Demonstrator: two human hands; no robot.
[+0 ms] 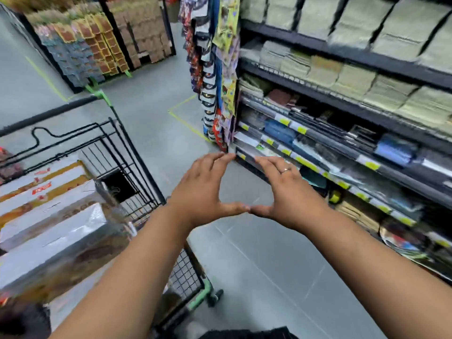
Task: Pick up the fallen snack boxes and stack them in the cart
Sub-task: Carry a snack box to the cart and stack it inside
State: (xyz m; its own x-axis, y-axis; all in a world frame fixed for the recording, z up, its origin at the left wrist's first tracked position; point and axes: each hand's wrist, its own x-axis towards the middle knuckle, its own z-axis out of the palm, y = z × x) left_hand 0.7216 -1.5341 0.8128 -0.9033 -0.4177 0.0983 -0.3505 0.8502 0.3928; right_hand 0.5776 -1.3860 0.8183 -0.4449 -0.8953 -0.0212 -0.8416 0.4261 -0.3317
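Both arms reach out over the grey floor (256, 265), the left hand (205, 189) and right hand (286, 192) spread flat with fingers nearly straight and thumb tips meeting, holding nothing; a ring (285, 170) sits on one right finger. The snack boxes (49, 216), white with orange and red print, lie stacked flat in the black wire cart (127, 140) just to the left of the arms. To the right stands a stocked shelf rack (342, 106), with hanging packets (215, 69) at its near end.
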